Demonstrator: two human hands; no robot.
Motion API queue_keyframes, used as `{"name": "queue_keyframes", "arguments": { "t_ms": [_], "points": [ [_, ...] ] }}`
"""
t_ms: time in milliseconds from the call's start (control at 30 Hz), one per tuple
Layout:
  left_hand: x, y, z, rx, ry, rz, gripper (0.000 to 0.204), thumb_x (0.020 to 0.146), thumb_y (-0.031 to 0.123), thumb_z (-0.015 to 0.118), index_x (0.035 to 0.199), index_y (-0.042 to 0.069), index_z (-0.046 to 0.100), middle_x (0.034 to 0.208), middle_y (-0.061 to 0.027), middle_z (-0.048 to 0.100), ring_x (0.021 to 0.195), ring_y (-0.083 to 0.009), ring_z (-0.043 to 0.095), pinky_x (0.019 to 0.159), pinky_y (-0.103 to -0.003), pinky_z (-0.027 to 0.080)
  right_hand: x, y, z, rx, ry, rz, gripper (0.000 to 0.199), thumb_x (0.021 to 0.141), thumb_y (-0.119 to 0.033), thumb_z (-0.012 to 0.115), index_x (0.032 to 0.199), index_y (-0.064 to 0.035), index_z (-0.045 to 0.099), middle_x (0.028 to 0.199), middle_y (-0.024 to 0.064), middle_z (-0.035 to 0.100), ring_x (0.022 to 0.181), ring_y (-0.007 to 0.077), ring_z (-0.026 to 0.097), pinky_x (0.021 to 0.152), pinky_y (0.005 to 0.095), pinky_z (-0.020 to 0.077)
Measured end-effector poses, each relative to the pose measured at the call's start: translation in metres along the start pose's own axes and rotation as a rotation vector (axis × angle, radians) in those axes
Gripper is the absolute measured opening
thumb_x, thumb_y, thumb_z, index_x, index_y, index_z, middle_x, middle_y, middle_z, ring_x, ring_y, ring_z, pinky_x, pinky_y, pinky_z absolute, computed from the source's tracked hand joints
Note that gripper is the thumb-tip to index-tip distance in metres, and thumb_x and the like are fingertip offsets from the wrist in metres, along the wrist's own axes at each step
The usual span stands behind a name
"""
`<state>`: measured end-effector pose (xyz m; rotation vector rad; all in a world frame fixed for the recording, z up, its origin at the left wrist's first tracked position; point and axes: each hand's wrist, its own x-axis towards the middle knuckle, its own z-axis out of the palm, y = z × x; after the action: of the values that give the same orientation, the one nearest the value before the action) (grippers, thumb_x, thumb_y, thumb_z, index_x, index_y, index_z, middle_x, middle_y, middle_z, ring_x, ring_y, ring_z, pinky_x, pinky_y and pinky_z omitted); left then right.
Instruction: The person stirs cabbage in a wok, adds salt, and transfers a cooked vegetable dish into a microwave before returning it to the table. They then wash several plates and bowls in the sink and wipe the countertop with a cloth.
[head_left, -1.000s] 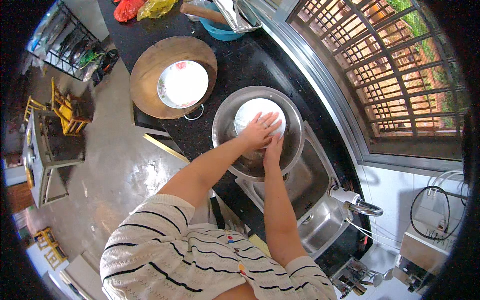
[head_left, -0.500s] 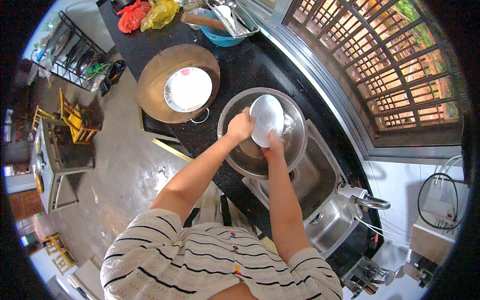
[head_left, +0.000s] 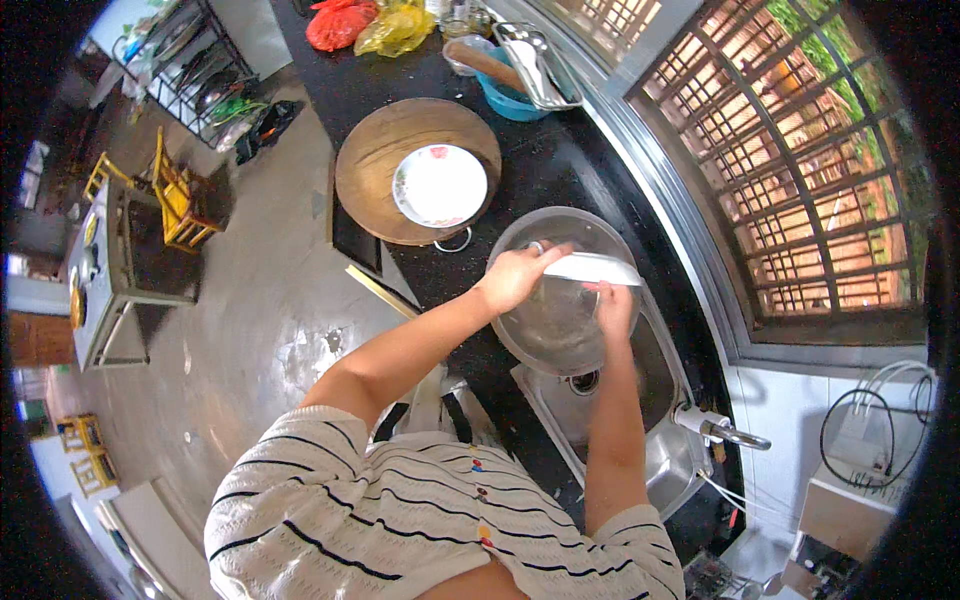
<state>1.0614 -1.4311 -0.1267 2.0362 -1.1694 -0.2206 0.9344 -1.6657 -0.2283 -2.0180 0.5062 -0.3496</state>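
Observation:
My left hand and my right hand both grip a white plate, which is tipped nearly edge-on. The left fingers close on its left end, and the right fingers hold its near edge. Beneath them sits a wide metal basin, partly over the sink; what lies inside it is hard to make out. To the left, a white dish with floral decoration rests on a round wooden chopping board with a metal ring at its side.
A faucet stands right of the sink. At the far end of the black counter are a red bag, a yellow bag and a blue basin with a metal tray on it. A barred window lies right.
The plate has turned from showing its broad face to nearly edge-on, with both hands still on it. The whole view has shifted, so the counter things appear farther right.

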Motion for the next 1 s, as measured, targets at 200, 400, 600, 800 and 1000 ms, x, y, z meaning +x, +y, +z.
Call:
{"name": "queue_keyframes", "arguments": {
  "t_ms": [200, 400, 600, 800, 1000],
  "points": [
    [-0.001, -0.022, -0.032, -0.037, 0.226, 0.151, 0.059, 0.071, -0.009, 0.051, 0.124, 0.015, 0.049, 0.115, -0.0118, 0.059, 0.095, -0.0352, 0.062, 0.076, -0.04, 0.053, 0.019, -0.064, 0.003, -0.44, 0.127, -0.15, 0.031, 0.084, 0.006, 0.049, 0.115, 0.0038, 0.055, 0.108, 0.0193, 0.062, 0.103, 0.0294, 0.06, 0.091, 0.0393, 0.0449],
    [0.01, -0.069, -0.058, -0.3, 0.586, -0.122, 0.042, 0.084, -0.001, 0.053, 0.124, 0.01, 0.046, 0.1, -0.0227, 0.061, 0.089, -0.0433, 0.06, 0.075, -0.047, 0.048, 0.068, -0.079, 0.072, -0.011, 0.112, -0.089, 0.033, 0.088, 0.01, 0.045, 0.121, 0.0042, 0.045, 0.102, 0.0126, 0.06, 0.08, 0.0187, 0.065, 0.065, 0.0269, 0.0547],
    [-0.005, -0.212, -0.102, -0.772, 0.842, -0.562, 0.044, 0.095, 0.011, 0.046, 0.136, 0.005, 0.03, 0.121, -0.0226, 0.05, 0.092, -0.0364, 0.064, 0.065, -0.039, 0.062, 0.102, -0.115, 0.218, -0.021, -0.161, 0.296, 0.045, 0.089, -0.009, 0.06, 0.124, 0.0063, 0.038, 0.098, 0.0161, 0.061, 0.074, 0.0208, 0.067, 0.058, 0.0293, 0.0555],
    [-0.006, -0.252, -0.137, -0.964, 0.946, -0.827, 0.038, 0.094, 0.003, 0.04, 0.131, 0.003, 0.033, 0.122, -0.0227, 0.05, 0.094, -0.038, 0.062, 0.065, -0.043, 0.061, 0.114, -0.023, 0.256, 0.018, -0.03, 0.459, 0.042, 0.086, -0.011, 0.06, 0.12, 0.0046, 0.04, 0.105, 0.0231, 0.058, 0.085, 0.0352, 0.066, 0.063, 0.042, 0.0596],
    [-0.035, -0.274, -0.136, -1.04, 0.92, -0.882, 0.039, 0.096, 0.002, 0.033, 0.134, 0.004, 0.028, 0.119, -0.0224, 0.051, 0.082, -0.035, 0.066, 0.055, -0.04, 0.063, 0.083, -0.124, 0.221, 0.405, -0.076, 0.521, 0.039, 0.09, -0.002, 0.05, 0.127, 0.0009, 0.04, 0.111, 0.0192, 0.056, 0.086, 0.0312, 0.066, 0.062, 0.0405, 0.0616]
  ]
}}
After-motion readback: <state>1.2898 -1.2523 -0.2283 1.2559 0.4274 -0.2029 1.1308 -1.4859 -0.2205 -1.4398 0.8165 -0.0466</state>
